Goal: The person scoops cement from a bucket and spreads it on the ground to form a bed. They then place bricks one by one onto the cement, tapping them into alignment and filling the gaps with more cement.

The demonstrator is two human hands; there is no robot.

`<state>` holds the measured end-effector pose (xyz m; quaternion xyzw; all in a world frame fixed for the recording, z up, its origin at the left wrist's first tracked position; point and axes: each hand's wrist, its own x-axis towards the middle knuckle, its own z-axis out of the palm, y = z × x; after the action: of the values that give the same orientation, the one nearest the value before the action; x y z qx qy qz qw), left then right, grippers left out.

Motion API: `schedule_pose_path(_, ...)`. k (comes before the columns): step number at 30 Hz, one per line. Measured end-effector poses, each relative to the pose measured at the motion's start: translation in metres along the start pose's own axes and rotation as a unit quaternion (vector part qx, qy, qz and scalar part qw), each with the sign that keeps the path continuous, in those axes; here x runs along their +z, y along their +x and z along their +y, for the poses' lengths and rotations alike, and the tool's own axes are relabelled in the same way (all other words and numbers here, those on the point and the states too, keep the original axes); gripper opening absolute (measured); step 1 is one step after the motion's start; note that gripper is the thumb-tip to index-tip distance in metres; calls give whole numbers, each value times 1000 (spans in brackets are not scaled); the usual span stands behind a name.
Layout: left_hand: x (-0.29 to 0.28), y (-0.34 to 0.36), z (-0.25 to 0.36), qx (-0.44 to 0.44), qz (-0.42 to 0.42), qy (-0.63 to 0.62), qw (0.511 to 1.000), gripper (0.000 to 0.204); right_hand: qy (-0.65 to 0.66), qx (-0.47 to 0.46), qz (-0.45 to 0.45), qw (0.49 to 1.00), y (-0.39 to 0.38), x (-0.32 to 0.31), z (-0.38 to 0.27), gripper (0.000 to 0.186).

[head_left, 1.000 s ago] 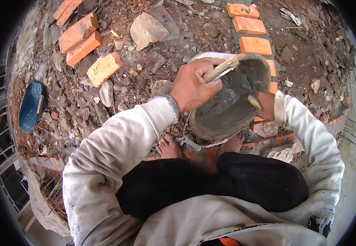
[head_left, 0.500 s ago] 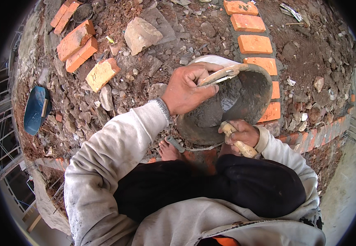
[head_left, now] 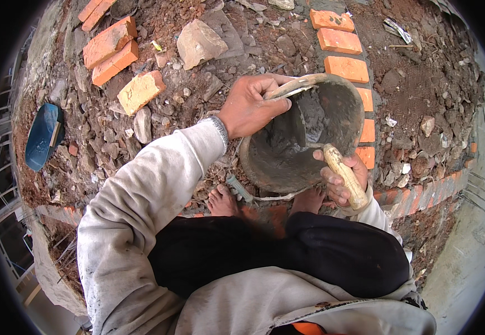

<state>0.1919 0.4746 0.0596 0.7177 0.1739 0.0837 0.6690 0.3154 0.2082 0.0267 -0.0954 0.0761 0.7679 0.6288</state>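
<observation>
My left hand (head_left: 255, 106) is closed on the rim of a mortar-caked bucket (head_left: 353, 106), which leans tilted in front of my feet. Wet grey mortar (head_left: 278, 134) lies inside it. In my right hand (head_left: 337, 187) is a trowel (head_left: 345, 176), gripped by its pale wooden handle, fingers wrapped round it. The trowel's blade reaches into the bucket and is mostly hidden by mortar. Beside my bare left foot (head_left: 221, 201) sits a grey tubular grip (head_left: 238, 187) joined to a pale curved strip along the bucket's base.
A row of orange bricks (head_left: 347, 68) set in mortar runs away just right of the bucket. Loose bricks (head_left: 115, 62), a yellowish brick (head_left: 141, 92) and a large stone (head_left: 200, 43) lie on rubble at left. Farther left is a blue scoop-shaped container (head_left: 42, 137). Low brickwork (head_left: 421, 192) runs at right.
My right hand has raised the trowel handle and turned it more upright, its fingers now loosened partly. The bucket's mouth has tipped more toward me, showing more of its inside.
</observation>
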Motion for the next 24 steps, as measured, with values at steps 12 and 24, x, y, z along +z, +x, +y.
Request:
schedule_pose_path(12,6,7,-5,20,43,93,995,28,-916,289,145,237,3,85,-69,35)
schedule_pose_path(24,22,-6,-6,74,55,82,992,27,-818,301,135,471,21,10,-72,25)
